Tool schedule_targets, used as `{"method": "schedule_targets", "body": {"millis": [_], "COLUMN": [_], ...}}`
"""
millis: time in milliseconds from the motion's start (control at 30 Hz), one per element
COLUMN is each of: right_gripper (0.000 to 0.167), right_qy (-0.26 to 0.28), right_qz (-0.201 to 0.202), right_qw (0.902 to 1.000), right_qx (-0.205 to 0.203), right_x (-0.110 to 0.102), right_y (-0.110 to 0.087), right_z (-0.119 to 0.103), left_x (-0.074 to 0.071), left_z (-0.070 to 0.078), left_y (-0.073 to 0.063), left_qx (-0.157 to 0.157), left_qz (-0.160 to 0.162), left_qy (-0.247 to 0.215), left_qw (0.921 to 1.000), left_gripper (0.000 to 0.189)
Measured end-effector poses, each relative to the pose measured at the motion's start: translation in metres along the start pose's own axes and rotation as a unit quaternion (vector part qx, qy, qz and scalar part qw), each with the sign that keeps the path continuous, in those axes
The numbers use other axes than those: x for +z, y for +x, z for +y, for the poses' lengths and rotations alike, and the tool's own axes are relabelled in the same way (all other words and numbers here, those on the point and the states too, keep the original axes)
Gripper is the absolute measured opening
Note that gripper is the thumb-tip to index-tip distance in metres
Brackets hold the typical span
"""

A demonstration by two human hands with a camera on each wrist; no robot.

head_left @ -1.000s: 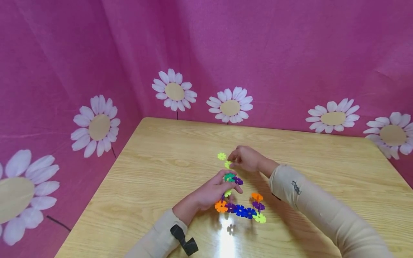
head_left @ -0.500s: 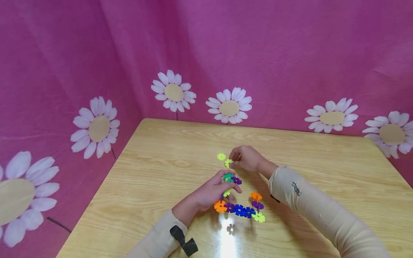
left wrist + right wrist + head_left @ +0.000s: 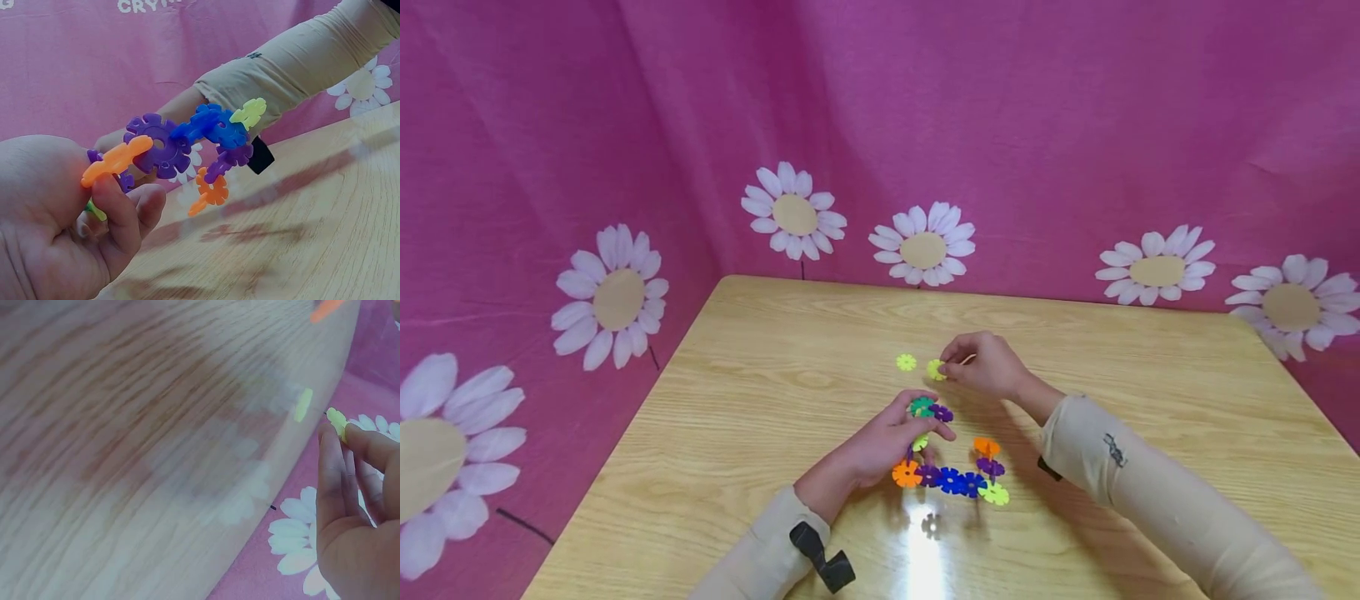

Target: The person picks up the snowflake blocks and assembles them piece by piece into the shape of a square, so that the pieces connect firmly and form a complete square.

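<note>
My left hand (image 3: 880, 437) grips a chain of interlocking plastic flower discs, which hangs above the table in a bent U shape. In the head view, its green disc (image 3: 921, 407) is by the fingers, followed by an orange disc (image 3: 907, 474), blue discs (image 3: 950, 480) and a yellow disc (image 3: 995, 493). The left wrist view shows the thumb against an orange disc (image 3: 119, 161) edge-on; the palm hides part of the chain. Beyond it, my right hand (image 3: 988, 367) pinches a single yellow flower disc (image 3: 936, 370) between thumb and fingertips.
Another yellow flower disc (image 3: 906, 362) lies on the wooden table (image 3: 775, 350), left of my right hand. A pink curtain (image 3: 1022, 125) with printed daisies borders the table at the back and left. A black strap (image 3: 823, 557) dangles from my left sleeve.
My right hand has drawn the yellow disc up and away from the chain, farther from the loose yellow disc. The left hand keeps its grip on the chain; the head view shifted slightly.
</note>
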State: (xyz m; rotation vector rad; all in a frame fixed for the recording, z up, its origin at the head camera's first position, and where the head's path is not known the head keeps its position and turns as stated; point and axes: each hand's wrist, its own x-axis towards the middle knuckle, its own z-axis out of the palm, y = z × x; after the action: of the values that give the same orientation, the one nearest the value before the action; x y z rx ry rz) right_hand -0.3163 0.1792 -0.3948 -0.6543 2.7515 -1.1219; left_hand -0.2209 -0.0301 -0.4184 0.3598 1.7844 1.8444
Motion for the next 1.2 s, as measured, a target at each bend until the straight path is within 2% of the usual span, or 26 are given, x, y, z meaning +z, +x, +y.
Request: {"method": "schedule_targets", "body": {"millis": [200, 433, 767, 900, 1067, 1200], "right_gripper": [0.01, 0.017, 0.019, 0.022, 0.026, 0.027], "right_qy": [0.051, 0.13, 0.163, 0.194, 0.235, 0.246], "right_qz": [0.001, 0.0, 0.019, 0.011, -0.017, -0.033], "right_qw": [0.9985, 0.9906, 0.9847, 0.9777, 0.9664, 0.9618], "right_qx": [0.022, 0.043, 0.058, 0.081, 0.102, 0.114], "right_x": [-0.008, -0.015, -0.022, -0.025, -0.027, -0.027], "right_y": [-0.014, -0.034, -0.06, -0.07, -0.082, -0.088], "right_z": [-0.003, -0.011, -0.023, -0.022, -0.025, -0.026], "left_x": [0.0, -0.001, 0.0, 0.001, 0.001, 0.003], "left_z": [-0.001, 0.0, 0.002, 0.003, 0.007, 0.008], "left_y": [-0.001, 0.002, 0.003, 0.003, 0.002, 0.002], "left_qx": [0.002, 0.013, 0.009, 0.01, 0.019, 0.02], "left_qz": [0.001, 0.006, 0.012, 0.018, 0.015, 0.014], "left_qy": [0.004, 0.002, 0.008, 0.009, 0.013, 0.015], "left_qw": [1.0, 0.9999, 0.9999, 0.9997, 0.9996, 0.9996], "left_gripper": [0.045, 0.042, 0.044, 0.044, 0.045, 0.046]}}
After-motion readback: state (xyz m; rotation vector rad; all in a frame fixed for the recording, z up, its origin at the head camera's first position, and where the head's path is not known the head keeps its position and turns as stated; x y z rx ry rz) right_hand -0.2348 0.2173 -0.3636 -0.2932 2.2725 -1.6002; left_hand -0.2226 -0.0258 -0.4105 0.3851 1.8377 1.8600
